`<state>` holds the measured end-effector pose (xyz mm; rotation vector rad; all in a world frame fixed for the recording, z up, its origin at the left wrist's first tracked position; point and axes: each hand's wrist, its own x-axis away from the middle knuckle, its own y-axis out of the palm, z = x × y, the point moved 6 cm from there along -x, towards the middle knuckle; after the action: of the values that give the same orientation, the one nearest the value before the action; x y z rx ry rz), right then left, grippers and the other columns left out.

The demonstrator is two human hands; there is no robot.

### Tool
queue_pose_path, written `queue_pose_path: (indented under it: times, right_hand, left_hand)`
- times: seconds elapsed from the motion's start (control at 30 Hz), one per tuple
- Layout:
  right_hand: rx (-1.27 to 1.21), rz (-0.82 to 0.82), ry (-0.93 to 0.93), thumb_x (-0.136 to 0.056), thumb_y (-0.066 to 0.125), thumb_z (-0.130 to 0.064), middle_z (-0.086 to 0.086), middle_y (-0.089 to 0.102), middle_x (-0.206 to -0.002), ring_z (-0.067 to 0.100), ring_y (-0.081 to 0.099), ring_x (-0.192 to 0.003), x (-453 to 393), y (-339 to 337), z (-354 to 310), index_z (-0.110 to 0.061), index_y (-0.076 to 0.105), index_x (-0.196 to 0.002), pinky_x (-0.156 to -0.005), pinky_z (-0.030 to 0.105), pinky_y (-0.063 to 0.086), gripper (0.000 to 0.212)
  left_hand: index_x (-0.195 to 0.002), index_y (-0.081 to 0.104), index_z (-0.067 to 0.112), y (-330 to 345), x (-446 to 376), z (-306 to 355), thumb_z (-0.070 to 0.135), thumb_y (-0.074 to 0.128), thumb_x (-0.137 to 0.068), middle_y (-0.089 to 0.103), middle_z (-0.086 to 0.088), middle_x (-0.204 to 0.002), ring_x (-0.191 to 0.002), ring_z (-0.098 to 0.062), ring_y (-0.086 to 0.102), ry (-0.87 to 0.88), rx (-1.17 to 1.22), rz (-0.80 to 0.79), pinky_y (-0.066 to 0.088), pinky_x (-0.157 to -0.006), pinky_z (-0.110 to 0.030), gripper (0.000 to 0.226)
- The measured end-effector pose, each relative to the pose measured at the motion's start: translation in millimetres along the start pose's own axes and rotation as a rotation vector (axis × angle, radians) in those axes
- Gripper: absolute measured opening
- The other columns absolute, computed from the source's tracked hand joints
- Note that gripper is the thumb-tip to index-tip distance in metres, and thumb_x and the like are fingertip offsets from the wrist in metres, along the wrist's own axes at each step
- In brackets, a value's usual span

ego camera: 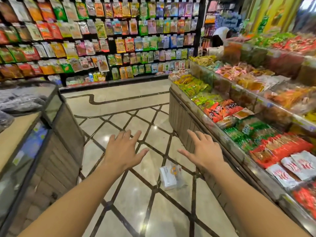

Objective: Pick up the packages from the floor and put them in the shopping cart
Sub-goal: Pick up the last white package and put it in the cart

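One white package (169,177) with an orange print lies on the tiled floor (130,106), below and between my two hands. My left hand (124,149) is stretched out palm down with its fingers spread and holds nothing. My right hand (203,149) is held the same way, fingers spread and empty, just up and right of the package. Both hands are above the floor, apart from the package. No shopping cart is in view.
A long display bin (186,124) full of snack packets runs along the right. A glass-topped counter (56,117) stands at the left. A wall rack of hanging snack bags (111,40) closes the aisle ahead. A person in white (220,34) bends at the far right.
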<state>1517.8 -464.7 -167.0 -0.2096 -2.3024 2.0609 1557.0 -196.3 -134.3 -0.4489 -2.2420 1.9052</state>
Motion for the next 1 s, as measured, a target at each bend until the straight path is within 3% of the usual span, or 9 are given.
queue_pose_path:
  times: [0.37, 0.63, 0.83, 1.0]
  right_hand:
    - [-0.016, -0.06, 0.078, -0.084, 0.029, -0.091, 0.002, 0.038, -0.161, 0.031, 0.037, -0.146, -180.1, 52.8, 4.3, -0.037, 0.021, -0.161, -0.108, 0.052, 0.042, 0.095]
    - [-0.052, -0.155, 0.209, -0.084, 0.025, -0.093, 0.0, 0.037, -0.159, 0.029, 0.036, -0.146, -320.0, 121.6, 16.5, -0.04, 0.016, -0.159, -0.107, 0.052, 0.043, 0.092]
    - [-0.118, -0.299, 0.328, -0.083, 0.031, -0.091, 0.0, 0.035, -0.162, 0.032, 0.037, -0.145, -376.7, 233.4, 39.4, -0.04, 0.019, -0.16, -0.106, 0.054, 0.042, 0.093]
    - [-0.248, -0.413, 0.479, -0.081, 0.032, -0.092, -0.001, 0.037, -0.161, 0.032, 0.04, -0.143, -385.2, 388.5, 70.2, -0.041, 0.018, -0.159, -0.109, 0.05, 0.043, 0.094]
  left_hand:
    - [-0.162, 0.024, 0.032, 68.1, -206.4, -27.8, 0.077, 0.022, -0.093, 0.044, -0.007, -0.16, -0.147, -0.029, 0.039, 0.07, 0.019, -0.04, 0.036, -0.114, -0.049, 0.083]
    - [-0.163, 0.021, 0.032, 154.5, -370.5, -46.0, 0.079, 0.016, -0.089, 0.041, -0.007, -0.162, -0.148, -0.029, 0.037, 0.156, 0.076, -0.167, 0.032, -0.118, -0.05, 0.088]
    - [-0.162, 0.023, 0.033, 268.3, -448.1, -35.3, 0.079, 0.019, -0.091, 0.045, -0.007, -0.159, -0.146, -0.03, 0.039, 0.209, 0.105, -0.322, 0.036, -0.115, -0.051, 0.085]
    - [-0.163, 0.021, 0.034, 409.4, -463.1, -1.2, 0.081, 0.01, -0.086, 0.048, -0.006, -0.157, -0.143, -0.03, 0.044, 0.297, 0.067, -0.454, 0.038, -0.112, -0.05, 0.091]
